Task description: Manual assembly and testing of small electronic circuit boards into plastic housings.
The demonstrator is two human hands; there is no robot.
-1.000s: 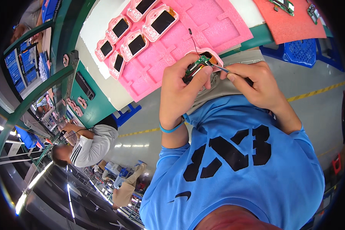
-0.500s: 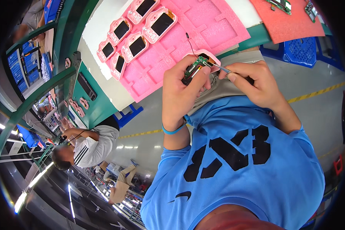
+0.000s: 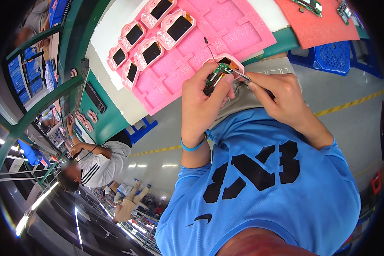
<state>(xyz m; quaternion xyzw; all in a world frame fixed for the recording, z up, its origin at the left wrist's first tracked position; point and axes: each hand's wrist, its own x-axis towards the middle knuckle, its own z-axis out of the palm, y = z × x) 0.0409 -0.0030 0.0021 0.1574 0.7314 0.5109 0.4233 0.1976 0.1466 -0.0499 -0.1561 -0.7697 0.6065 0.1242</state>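
Note:
My left hand (image 3: 200, 100) is closed around the edge of a small green circuit board (image 3: 221, 70), thumb across its near side. A thin dark wire (image 3: 210, 50) rises from the board and ends in a small black tip. My right hand (image 3: 281, 91) pinches slim metal tweezers (image 3: 244, 77), their points at the board's right edge; whether they grip anything there is too small to tell. Just behind the board lies a pink casing (image 3: 240, 65) with a dark screen, partly hidden by my left hand and the board.
Several pink casings with dark screens, one large (image 3: 177, 30), lie on a pink foam tray (image 3: 239, 25). An orange-red foam sheet (image 3: 311, 27) at the far right carries more circuit boards. A blue stool (image 3: 333, 57) stands beyond. At the left, a co-worker (image 3: 102, 164) sits by a green table (image 3: 111, 119).
My right hand has shifted slightly, its fingers closer to the board, and the tweezers have turned a little. My left hand keeps its hold. The co-worker's arm has moved out over the table.

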